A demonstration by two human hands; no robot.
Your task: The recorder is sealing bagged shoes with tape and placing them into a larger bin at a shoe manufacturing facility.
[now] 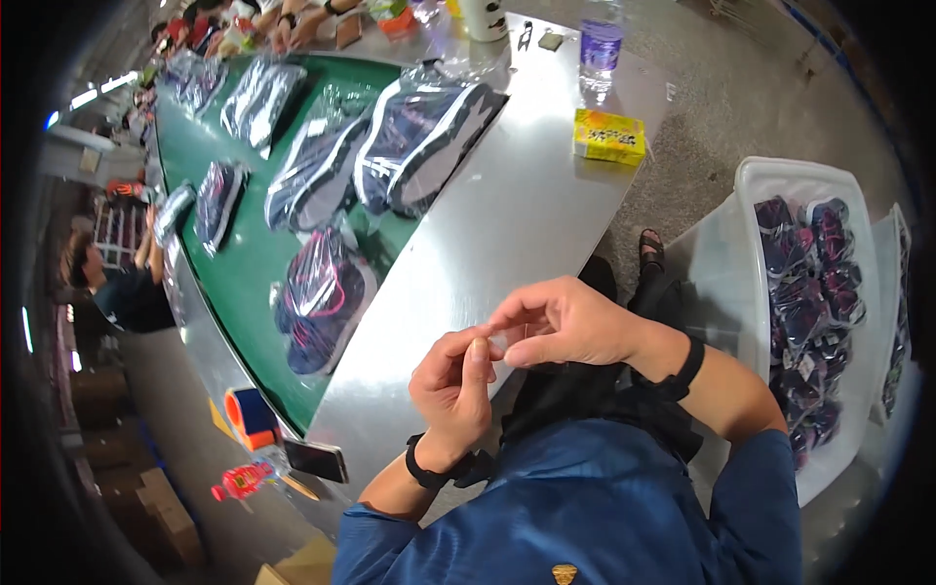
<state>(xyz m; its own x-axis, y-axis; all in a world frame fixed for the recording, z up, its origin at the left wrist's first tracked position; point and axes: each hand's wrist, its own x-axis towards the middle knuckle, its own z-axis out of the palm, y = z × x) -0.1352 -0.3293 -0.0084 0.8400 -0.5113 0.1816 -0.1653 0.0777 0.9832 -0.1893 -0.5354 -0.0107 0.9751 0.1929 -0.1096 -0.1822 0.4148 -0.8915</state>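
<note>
Close together above the metal table edge, my two hands meet fingertip to fingertip. My left hand [453, 385] is closed, thumb and forefinger pinched at a small whitish, see-through piece [500, 341]. From the other side my right hand [575, 327] curls its thumb and fingers around the same piece; the fingers partly hide it, so its kind is unclear. Nearest beyond the hands, on the green belt [263, 185], lies a pair of dark blue shoes with pink laces [322, 302] in a clear plastic bag. Further along are bagged dark shoes with white stripes [419, 146].
A white plastic bin [756, 292] of bagged shoes stands at my right. On the metal tabletop [487, 224] are a yellow box [609, 136] and a water bottle [600, 49]. A phone [317, 460], an orange-and-blue roll [252, 417] and a red-labelled bottle [242, 481] sit lower left. Co-workers [127, 283] are across the belt.
</note>
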